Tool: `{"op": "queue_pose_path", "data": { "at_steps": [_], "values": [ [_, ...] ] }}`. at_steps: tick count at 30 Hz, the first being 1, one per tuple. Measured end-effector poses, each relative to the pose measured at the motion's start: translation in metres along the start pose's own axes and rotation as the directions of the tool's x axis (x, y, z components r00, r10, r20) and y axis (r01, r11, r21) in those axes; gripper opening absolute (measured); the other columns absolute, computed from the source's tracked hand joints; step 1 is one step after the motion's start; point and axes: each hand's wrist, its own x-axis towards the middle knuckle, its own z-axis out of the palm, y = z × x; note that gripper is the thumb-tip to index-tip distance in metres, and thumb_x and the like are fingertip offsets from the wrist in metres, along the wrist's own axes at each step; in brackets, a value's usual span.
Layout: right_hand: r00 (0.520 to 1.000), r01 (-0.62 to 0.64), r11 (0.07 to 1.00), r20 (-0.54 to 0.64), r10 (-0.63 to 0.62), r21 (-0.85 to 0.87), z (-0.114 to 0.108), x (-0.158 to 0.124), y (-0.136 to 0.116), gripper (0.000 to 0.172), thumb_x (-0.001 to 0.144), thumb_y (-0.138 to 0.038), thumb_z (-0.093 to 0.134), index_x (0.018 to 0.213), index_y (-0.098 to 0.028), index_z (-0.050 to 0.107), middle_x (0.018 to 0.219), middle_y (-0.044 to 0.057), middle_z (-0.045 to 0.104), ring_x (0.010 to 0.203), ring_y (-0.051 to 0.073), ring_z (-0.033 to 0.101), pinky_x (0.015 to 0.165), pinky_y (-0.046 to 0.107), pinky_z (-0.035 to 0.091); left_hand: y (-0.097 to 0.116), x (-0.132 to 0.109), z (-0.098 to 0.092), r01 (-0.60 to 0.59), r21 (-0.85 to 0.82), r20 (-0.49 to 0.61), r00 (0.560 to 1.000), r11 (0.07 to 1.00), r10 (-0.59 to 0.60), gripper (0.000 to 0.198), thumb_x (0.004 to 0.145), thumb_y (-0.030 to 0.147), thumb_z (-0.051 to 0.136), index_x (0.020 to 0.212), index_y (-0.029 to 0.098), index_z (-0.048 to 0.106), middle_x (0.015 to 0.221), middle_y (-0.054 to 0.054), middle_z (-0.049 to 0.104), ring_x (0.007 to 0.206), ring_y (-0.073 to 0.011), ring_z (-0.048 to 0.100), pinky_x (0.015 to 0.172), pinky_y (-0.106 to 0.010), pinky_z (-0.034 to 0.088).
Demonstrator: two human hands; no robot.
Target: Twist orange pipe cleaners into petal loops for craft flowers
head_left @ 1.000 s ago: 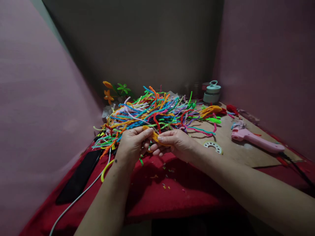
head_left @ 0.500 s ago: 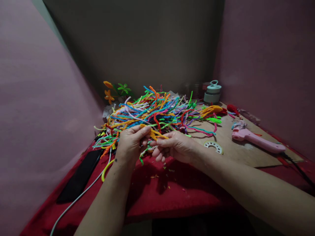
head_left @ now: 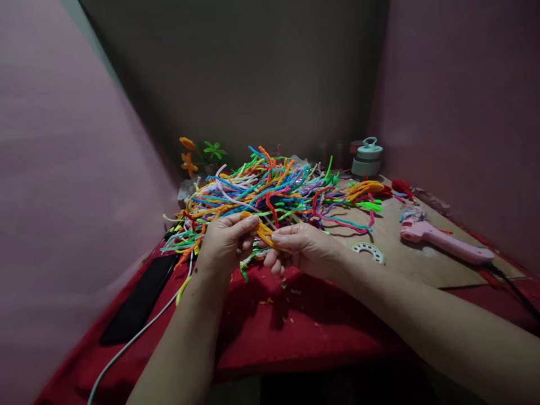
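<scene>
At six o'clock from the multicoloured fuzzy-stem heap [head_left: 253,196], the left hand [head_left: 224,242] and right hand [head_left: 307,247] clamp fingers on an orange fuzzy-stem bundle [head_left: 264,231], seemingly steadying it.

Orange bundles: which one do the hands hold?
The nearer orange bundle, pinched by the left hand and right hand; the farther orange bundle lies untouched, right of the colourful pile.

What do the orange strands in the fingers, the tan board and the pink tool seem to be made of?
Orange strands: probably fuzzy chenille, from their soft, matte look; core hidden.
Tan board: perhaps cardboard or wood, flat and dull brown.
Pink tool: likely hard plastic, smooth with faint sheen.
</scene>
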Motion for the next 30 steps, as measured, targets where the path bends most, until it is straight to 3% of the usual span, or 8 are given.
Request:
{"op": "queue_pose_path", "data": {
  "at_steps": [6,9,15,18,23,27,30],
  "values": [
    [0.979,0.118,0.989,-0.153,-0.131,-0.090,0.002,0.003,0.006,0.027,0.068,-0.034,0.070,0.072,-0.010,0.061,0.055,0.003,0.063,0.043,0.009,0.055,0.048,0.022,0.042,-0.003,0.002,0.006,0.032,-0.094,-0.069,0.997,0.995,-0.039,0.024,0.067,0.027,0.068,0.062,0.016,0.047,0.040,0.008,0.041,0.029,-0.0019,0.030,0.029,-0.013,0.022],
    [0.968,0.159,0.971,-0.167,-0.189,-0.180,0.005,0.003,0.009,0.028,0.068,-0.037,0.068,0.073,-0.010,0.061,0.052,0.001,0.062,0.041,0.009,0.053,0.046,0.021,0.041,-0.003,0.003,0.007,0.057,-0.146,-0.086,0.994,0.988,-0.070,0.025,0.064,0.025,0.070,0.062,0.016,0.046,0.041,0.009,0.041,0.031,-0.0013,0.032,0.030,-0.011,0.024],
    [0.962,0.117,0.930,-0.193,-0.193,-0.349,0.009,0.001,0.008,0.027,0.071,-0.037,0.063,0.060,-0.014,0.054,0.038,-0.006,0.049,0.030,0.005,0.037,0.035,0.018,0.027,-0.002,0.001,0.006,0.034,-0.032,-0.083,0.996,0.999,-0.037,0.025,0.065,0.031,0.068,0.062,0.016,0.048,0.038,0.009,0.039,0.027,-0.0026,0.030,0.028,-0.014,0.023],
    [0.973,0.069,0.902,-0.171,-0.155,-0.426,0.011,0.000,0.006,0.028,0.075,-0.038,0.059,0.061,-0.014,0.055,0.037,-0.006,0.045,0.032,0.006,0.037,0.038,0.019,0.029,0.001,0.001,0.000,0.030,0.014,-0.038,0.999,0.999,-0.030,0.027,0.065,0.032,0.068,0.058,0.016,0.047,0.036,0.008,0.038,0.026,-0.0032,0.029,0.027,-0.016,0.021],
    [0.947,0.160,0.926,-0.212,-0.242,-0.343,0.014,-0.002,0.002,0.025,0.073,-0.037,0.063,0.074,-0.012,0.063,0.067,0.000,0.062,0.058,0.008,0.052,0.060,0.022,0.039,0.002,0.003,-0.006,0.071,0.073,0.046,0.996,0.995,-0.074,0.028,0.065,0.031,0.069,0.053,0.016,0.048,0.034,0.007,0.037,0.026,-0.0033,0.027,0.028,-0.016,0.018],
    [0.931,0.137,0.943,-0.286,-0.227,-0.303,0.009,0.000,0.000,0.021,0.060,-0.029,0.072,0.067,-0.010,0.067,0.059,0.001,0.061,0.054,0.009,0.050,0.058,0.025,0.037,-0.005,0.002,0.000,0.047,0.156,0.110,0.992,0.987,-0.065,0.027,0.065,0.032,0.070,0.053,0.014,0.054,0.034,0.006,0.037,0.029,-0.0025,0.028,0.031,-0.016,0.018],
    [0.927,0.110,0.964,-0.324,-0.187,-0.241,0.001,0.003,0.002,0.020,0.053,-0.026,0.074,0.063,-0.010,0.067,0.056,0.002,0.061,0.051,0.010,0.050,0.056,0.026,0.038,-0.008,0.000,0.007,0.013,0.153,0.116,0.993,0.988,-0.031,0.020,0.065,0.032,0.070,0.067,0.014,0.063,0.036,0.008,0.037,0.030,-0.0020,0.026,0.031,-0.015,0.017]
  ]
}}
